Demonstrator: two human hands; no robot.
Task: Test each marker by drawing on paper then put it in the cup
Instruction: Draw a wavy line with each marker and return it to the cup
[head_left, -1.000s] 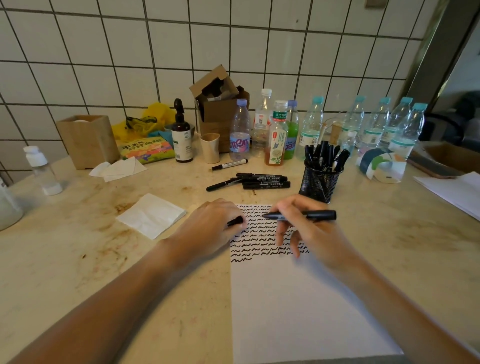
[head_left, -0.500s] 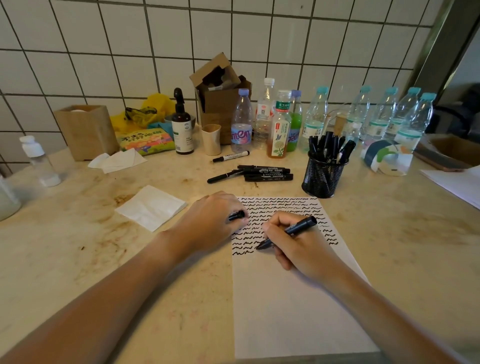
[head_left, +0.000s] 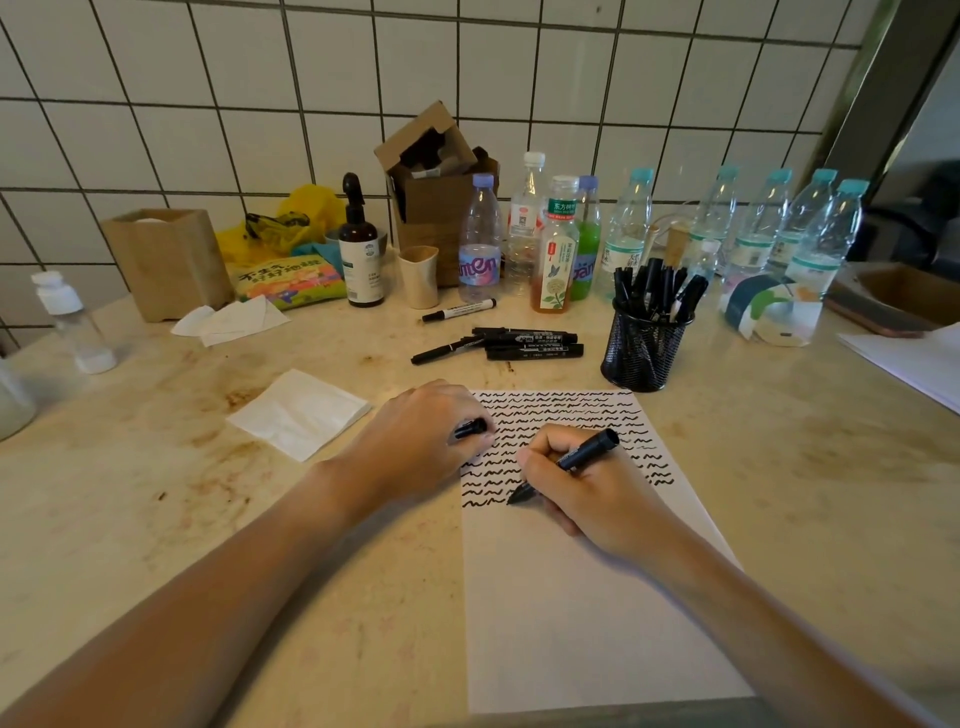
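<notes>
A white sheet of paper (head_left: 582, 613) lies in front of me, its upper part filled with rows of black wavy lines. My right hand (head_left: 587, 493) grips an uncapped black marker (head_left: 589, 453) in a writing hold, its tip on the paper at the end of the lowest wavy line. My left hand (head_left: 415, 441) rests on the paper's left edge and holds the marker's black cap (head_left: 470, 429). A black mesh cup (head_left: 644, 348) with several markers stands beyond the paper's far right corner. Several black markers (head_left: 519, 344) lie loose on the table behind the paper.
A folded white napkin (head_left: 298, 413) lies left of the paper. Along the tiled wall stand several plastic bottles (head_left: 550, 249), a brown pump bottle (head_left: 358, 254), a cardboard box (head_left: 436, 192), a wooden box (head_left: 166, 262) and a small beige cup (head_left: 418, 275). More paper (head_left: 914, 358) lies at far right.
My right hand turned the marker from lying level above the paper into a writing hold and brought its tip down onto the paper. The left hand stayed put with the cap.
</notes>
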